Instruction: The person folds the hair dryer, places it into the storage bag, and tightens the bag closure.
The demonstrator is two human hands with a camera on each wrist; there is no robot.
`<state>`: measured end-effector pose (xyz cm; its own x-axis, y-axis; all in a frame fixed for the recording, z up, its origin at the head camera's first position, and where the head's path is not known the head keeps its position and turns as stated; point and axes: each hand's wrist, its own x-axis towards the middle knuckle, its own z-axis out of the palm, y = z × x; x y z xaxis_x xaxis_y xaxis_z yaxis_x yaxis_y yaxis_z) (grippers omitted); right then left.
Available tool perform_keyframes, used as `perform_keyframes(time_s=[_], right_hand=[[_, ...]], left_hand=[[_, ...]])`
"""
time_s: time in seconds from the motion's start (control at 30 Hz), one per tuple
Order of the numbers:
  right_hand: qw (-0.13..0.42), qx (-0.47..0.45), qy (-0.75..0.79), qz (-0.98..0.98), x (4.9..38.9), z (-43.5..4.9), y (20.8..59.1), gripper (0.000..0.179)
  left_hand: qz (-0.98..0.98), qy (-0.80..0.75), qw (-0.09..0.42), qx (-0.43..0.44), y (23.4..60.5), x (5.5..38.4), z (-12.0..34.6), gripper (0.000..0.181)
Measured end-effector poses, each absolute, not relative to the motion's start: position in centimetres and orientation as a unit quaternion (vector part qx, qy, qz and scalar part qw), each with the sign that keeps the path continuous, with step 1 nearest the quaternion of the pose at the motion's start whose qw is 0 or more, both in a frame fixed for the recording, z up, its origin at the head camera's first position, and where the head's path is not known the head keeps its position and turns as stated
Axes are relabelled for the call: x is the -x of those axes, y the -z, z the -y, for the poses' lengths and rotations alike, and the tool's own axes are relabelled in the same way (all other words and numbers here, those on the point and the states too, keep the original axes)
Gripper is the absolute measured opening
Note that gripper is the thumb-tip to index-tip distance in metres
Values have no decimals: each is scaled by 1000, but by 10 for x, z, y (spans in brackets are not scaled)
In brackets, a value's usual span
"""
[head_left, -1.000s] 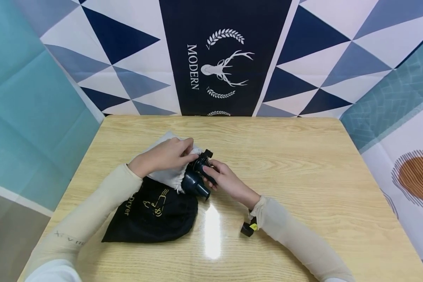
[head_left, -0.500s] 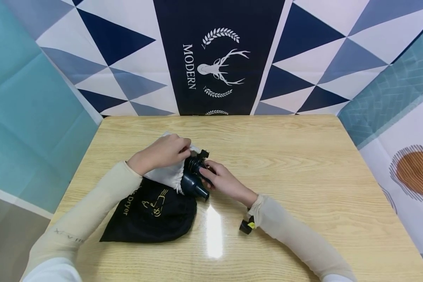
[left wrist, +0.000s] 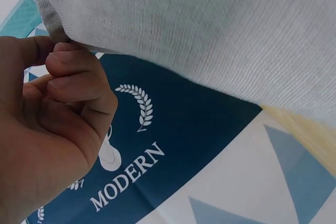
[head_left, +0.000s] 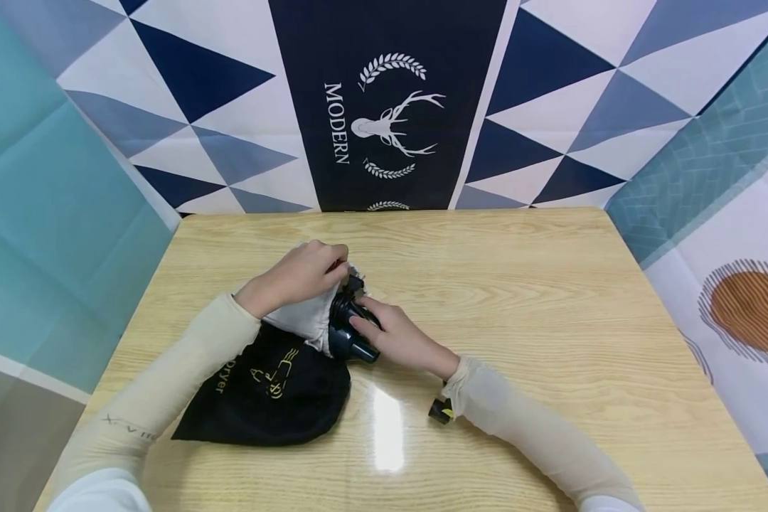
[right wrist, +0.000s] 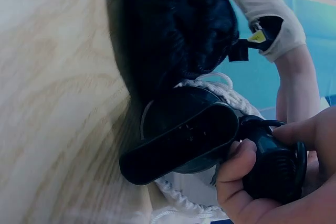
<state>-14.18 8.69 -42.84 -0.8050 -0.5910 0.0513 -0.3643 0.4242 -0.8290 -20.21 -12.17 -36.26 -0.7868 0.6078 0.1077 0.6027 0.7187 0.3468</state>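
Note:
A black hair dryer (head_left: pixel 361 349) with a flat nozzle lies partly inside a pale drawstring bag (head_left: pixel 301 321). My left hand (head_left: pixel 297 276) pinches the bag's edge near its mouth; the left wrist view shows thumb and fingers on the cloth rim. From the right, my right hand (head_left: pixel 402 337) grips a rounded, vented end of the dryer, with its dark cord looped there. In the right wrist view, the nozzle (right wrist: pixel 178 145) faces the camera and the white drawstring (right wrist: pixel 181 203) hangs around it. The part inside the bag is hidden.
A black pouch (head_left: pixel 262 405) with gold lettering and a dryer drawing lies in front of the pale bag, partly under it. A black wrist-camera mount (head_left: pixel 441 411) hangs at the right cuff. The wooden table (head_left: pixel 518 284) meets patterned cloth at its back edge.
My right hand has moved left with the dryer, whose vented end and cord now sit deeper in the bag's mouth. The left hand keeps its pinch on the rim.

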Motion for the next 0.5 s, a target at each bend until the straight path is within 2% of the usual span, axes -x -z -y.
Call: perform_keyframes(time_s=[0.3, 0.5], right_hand=[[106, 314, 417, -847, 140, -84, 428, 50], [65, 354, 387, -849, 143, -80, 426, 27]], left_hand=[[-916, -201, -12, -346, 366, 199, 119, 21], [-910, -218, -22, -353, 368, 198, 119, 21]])
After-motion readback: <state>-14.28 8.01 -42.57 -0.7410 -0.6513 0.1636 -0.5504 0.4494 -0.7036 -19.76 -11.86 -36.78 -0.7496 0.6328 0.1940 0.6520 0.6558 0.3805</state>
